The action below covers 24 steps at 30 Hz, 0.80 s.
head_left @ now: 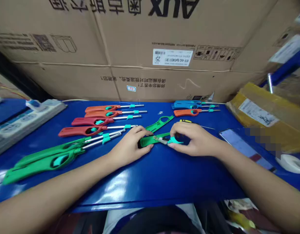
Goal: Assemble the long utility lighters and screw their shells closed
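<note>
Large carton (140, 35) at back; print stands upside down. Top: brand letters AUX, then 奥克斯空调, partly cut by the frame edge. White label (173, 57) on it: code looks like KFR-46G/BpR3AES1(B1), some characters doubtful; number 25 at one end. Lower, two lines: 师傅您辛苦了! and 请在搬运时对我温柔些,谢谢您! Handling pictograms (216, 53) right of label. Blue-edged sticker (131, 88) and yellow parcel (290, 118)'s shipping slip (258, 112): too small to read.
</note>
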{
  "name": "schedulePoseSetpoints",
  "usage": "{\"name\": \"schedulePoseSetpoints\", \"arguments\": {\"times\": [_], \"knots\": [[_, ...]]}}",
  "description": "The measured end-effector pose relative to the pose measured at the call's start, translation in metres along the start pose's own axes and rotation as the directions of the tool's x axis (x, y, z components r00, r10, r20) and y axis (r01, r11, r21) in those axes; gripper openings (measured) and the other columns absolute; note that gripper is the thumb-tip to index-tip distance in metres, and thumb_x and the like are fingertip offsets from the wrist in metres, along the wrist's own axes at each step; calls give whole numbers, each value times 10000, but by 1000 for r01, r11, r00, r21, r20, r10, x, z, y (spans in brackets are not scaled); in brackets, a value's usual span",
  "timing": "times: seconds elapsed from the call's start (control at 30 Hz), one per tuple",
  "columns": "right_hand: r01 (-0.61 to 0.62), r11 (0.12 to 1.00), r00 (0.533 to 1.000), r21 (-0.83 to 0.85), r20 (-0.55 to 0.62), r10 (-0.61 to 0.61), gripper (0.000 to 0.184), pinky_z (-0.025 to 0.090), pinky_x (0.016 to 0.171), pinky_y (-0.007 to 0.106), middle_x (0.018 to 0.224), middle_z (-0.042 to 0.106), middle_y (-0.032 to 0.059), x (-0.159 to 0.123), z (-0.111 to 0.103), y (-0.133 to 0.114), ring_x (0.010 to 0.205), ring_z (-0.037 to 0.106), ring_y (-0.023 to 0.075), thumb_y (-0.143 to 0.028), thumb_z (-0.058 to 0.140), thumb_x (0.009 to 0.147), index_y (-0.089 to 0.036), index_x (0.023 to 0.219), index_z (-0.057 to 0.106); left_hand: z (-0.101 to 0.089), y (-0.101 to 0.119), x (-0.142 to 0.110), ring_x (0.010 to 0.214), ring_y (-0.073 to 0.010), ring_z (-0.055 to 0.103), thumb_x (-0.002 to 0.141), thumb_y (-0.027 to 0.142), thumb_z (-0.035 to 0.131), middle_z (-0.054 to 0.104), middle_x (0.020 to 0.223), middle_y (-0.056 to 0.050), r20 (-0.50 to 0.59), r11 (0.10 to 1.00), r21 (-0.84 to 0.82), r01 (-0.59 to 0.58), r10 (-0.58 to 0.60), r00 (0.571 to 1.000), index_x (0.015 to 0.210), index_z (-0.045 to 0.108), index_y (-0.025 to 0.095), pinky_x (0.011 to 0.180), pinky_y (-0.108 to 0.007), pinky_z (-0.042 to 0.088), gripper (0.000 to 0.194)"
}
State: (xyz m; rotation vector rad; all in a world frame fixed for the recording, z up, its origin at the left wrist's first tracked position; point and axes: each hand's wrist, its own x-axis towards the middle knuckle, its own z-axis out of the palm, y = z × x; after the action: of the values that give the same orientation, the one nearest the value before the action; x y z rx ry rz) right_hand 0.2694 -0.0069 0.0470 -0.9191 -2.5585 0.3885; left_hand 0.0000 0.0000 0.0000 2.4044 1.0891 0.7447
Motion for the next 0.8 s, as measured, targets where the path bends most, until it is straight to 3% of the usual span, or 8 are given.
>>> {"name": "schedulePoseSetpoints", "arguments": {"times": [0.1, 0.2, 0.3, 0.4, 0.6, 0.8], "knots": [[21, 995, 996, -99, 89, -12, 270, 460, 831, 360, 1005, 659, 66, 0, 6, -3, 916, 597, 213, -455, 668, 920, -191, 962, 629, -1, 2, 0, 1062, -226, 593, 883, 320, 711, 618, 1115, -60, 29, 999, 5, -45, 45, 999, 1219, 644, 203, 976, -391, 475, 362], [-6, 990, 1000, -139, 22, 9, 315, 446, 934, 417, 1117, 670, 91, 2, 11, 2, 1041, 593, 251, -492, 637, 939, -201, 1059, 659, -2, 4, 1, 1090, -235, 576, 924, 322, 669, 624, 1153, -54, 58, 995, 41, -96, 94, 994, 1203, 635, 228, 1020, -429, 436, 297], [-119, 980, 985, -157, -145, 96, 293, 406, 1026, 458, 1271, 669, 106, 6, 17, 13, 1184, 566, 263, -332, 444, 1045, -200, 1227, 633, -2, 6, 2, 1046, -233, 571, 964, 299, 602, 634, 1116, -52, 70, 991, 57, -121, 117, 991, 1072, 629, 206, 991, -429, 439, 145], [-222, 936, 971, -273, -150, 187, 327, 331, 1072, 563, 1418, 615, 104, 9, 23, 26, 1310, 493, 335, -196, 468, 994, -209, 1283, 622, -2, 7, 3, 1031, -227, 566, 962, 260, 581, 635, 1106, -49, 69, 987, 57, -147, 143, 987, 1002, 608, 200, 978, -419, 440, 77], [-270, 947, 954, -175, -184, 238, 37, 389, 959, 454, 1046, 727, 67, 11, 31, 40, 1027, 608, 264, -221, 619, 920, -213, 947, 644, -7, 12, -2, 1082, -256, 561, 934, 298, 621, 634, 1201, -68, 118, 956, 145, -256, 240, 964, 1191, 616, 217, 981, -447, 446, 269], [-289, 943, 949, -164, -181, 259, 50, 378, 937, 429, 953, 718, 53, 10, 31, 40, 973, 598, 251, -216, 607, 943, -216, 940, 657, -6, 3, -1, 985, -214, 600, 997, 203, 511, 661, 1065, -72, 118, 959, 104, -265, 252, 960, 1150, 674, 185, 882, -365, 508, 224]]}}
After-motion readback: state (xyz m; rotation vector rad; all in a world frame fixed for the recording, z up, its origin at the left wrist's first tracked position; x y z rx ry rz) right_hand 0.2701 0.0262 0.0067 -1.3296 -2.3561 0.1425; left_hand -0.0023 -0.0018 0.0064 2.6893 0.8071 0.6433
